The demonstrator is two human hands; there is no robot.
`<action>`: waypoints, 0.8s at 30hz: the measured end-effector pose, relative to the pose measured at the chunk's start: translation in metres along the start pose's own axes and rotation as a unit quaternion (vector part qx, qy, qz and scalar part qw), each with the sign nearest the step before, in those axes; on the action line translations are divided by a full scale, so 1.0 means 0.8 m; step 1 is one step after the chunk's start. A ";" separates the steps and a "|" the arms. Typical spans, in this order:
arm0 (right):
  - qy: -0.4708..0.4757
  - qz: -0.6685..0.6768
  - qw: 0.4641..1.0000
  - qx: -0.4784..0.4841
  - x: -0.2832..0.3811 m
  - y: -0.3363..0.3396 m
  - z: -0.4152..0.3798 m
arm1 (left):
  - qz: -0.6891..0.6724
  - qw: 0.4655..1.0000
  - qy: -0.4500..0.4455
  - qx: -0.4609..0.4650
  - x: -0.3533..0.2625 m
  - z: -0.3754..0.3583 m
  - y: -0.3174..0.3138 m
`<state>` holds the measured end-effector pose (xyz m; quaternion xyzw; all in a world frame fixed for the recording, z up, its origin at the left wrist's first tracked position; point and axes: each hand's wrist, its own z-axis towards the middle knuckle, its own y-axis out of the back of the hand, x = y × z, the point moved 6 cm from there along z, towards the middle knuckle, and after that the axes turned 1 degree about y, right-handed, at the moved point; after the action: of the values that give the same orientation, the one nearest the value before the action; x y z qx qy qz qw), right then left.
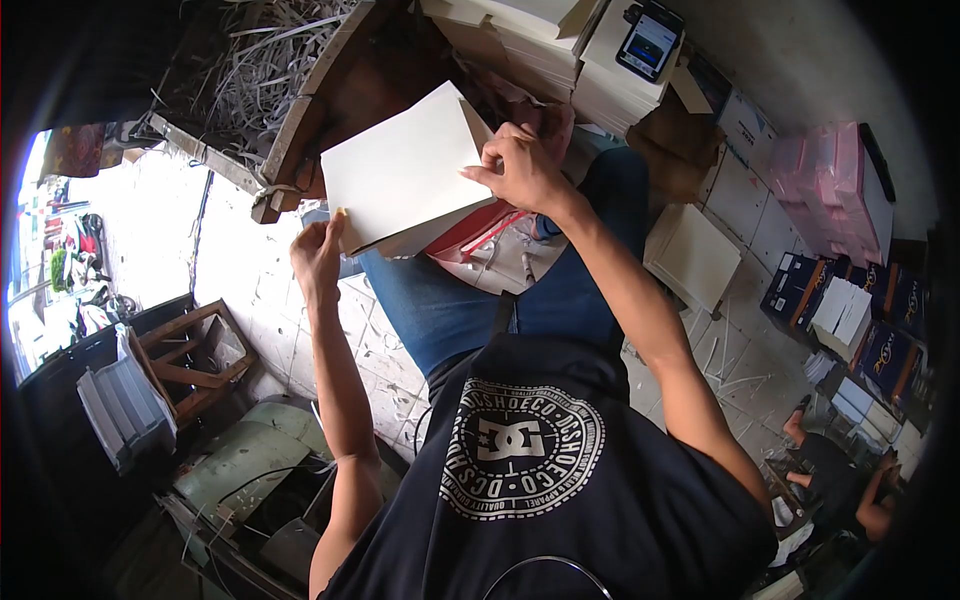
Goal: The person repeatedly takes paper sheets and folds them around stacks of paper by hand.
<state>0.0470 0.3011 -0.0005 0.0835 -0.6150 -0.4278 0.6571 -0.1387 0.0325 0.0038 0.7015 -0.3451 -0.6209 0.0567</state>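
Note:
A stack of cream-white paper sheets [405, 170] is held tilted above my lap, its top sheet facing up. My left hand [318, 262] pinches the lower left corner, thumb and finger closed on the edge. At the right edge, my right hand [525, 172] has its fingers curled over the paper, with the thumb lying on the top sheet. Beneath the stack, part of a red item [470, 230] and small tools show between my knees. How many sheets are held cannot be made out.
A wooden-framed bin of shredded paper strips [262, 80] stands at the upper left. A phone [650, 42] rests on tall paper stacks at the upper right. Another paper stack [692, 255] sits on the tiled floor by my right leg. Pink-wrapped bundles [825, 190] and another person [845, 480] are farther right.

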 end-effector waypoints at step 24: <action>-0.330 0.368 0.867 0.054 -0.005 -0.041 -0.060 | -0.007 1.000 0.028 -0.008 0.030 -0.009 0.018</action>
<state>0.0748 0.2630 -0.0354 -0.2598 -0.8044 -0.1236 0.5198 -0.1381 0.0054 -0.0073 0.7208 -0.3334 -0.6039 0.0671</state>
